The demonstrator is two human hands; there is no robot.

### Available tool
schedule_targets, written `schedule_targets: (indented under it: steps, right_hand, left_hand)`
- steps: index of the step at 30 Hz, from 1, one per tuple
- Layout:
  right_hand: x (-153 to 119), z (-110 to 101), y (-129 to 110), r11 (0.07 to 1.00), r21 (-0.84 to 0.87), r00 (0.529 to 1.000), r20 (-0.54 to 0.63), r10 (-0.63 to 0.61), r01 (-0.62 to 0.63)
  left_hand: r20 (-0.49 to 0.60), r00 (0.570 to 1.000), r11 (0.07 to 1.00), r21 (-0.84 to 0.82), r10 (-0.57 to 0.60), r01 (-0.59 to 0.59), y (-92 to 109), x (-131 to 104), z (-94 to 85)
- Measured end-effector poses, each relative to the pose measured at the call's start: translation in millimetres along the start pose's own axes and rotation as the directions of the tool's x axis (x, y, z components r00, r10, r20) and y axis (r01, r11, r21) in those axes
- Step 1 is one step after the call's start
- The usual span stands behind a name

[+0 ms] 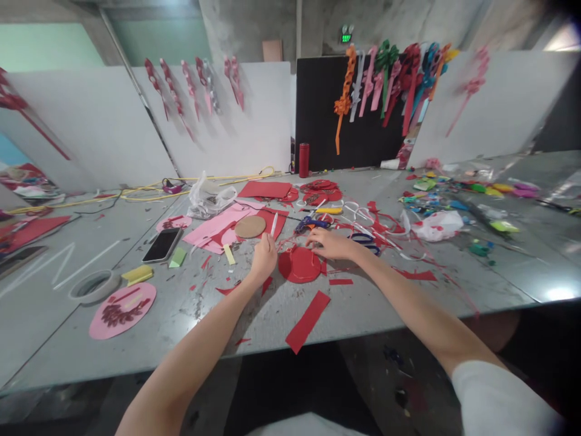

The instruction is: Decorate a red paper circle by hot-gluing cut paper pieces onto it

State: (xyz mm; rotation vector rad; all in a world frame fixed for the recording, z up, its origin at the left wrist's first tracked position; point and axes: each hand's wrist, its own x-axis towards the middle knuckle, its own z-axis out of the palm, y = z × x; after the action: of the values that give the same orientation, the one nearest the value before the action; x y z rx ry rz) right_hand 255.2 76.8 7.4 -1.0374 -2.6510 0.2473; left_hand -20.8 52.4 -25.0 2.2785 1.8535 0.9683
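Observation:
My left hand (264, 259) is closed around a thin white pen-like stick (275, 224), which points up. Just right of it lies a round red piece (299, 266) with lines on its surface. My right hand (327, 243) is over the upper right edge of that piece, fingers bent; whether anything is between them is too small to tell. Right behind my right hand is a blue and orange tool (310, 224). A brown disc (250, 227) lies behind my left hand on pink and red sheets. In front, a red strip (308, 321) lies near the table edge.
Blue-handled scissors (365, 243) lie beside my right wrist. On the left are a phone (162, 244), a tape roll (95, 286) and a pink oval (122, 310). A red bottle (304, 160) stands at the back. Ribbons and a plastic bag (438, 226) lie right.

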Motion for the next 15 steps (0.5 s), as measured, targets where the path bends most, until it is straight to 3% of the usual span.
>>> schedule_targets:
  steps: [4, 7, 11, 15]
  right_hand:
    - [-2.2, 2.2, 14.1, 1.0, 0.018, 0.996, 0.086, -0.006, 0.005]
    - [-1.2, 5.8, 18.6, 1.0, -0.011, 0.996, 0.088, 0.009, -0.008]
    - [1.6, 8.6, 21.3, 0.998, -0.056, 0.994, 0.108, 0.008, -0.002]
    - [-1.0, 0.0, 29.6, 0.996, -0.086, 0.994, 0.1, 0.034, -0.025]
  left_hand:
    - [-0.005, 0.994, 0.993, -0.046, -0.109, 0.109, -4.1, 2.0, 2.8]
    - [0.037, 0.997, 0.995, -0.073, -0.064, 0.067, -5.4, 2.1, 4.6]
    - [0.099, 0.995, 0.974, -0.226, -0.003, 0.025, -3.2, 0.0, 4.5]
    - [0.13, 0.991, 0.963, -0.269, 0.017, 0.019, 0.5, -1.3, 0.7]
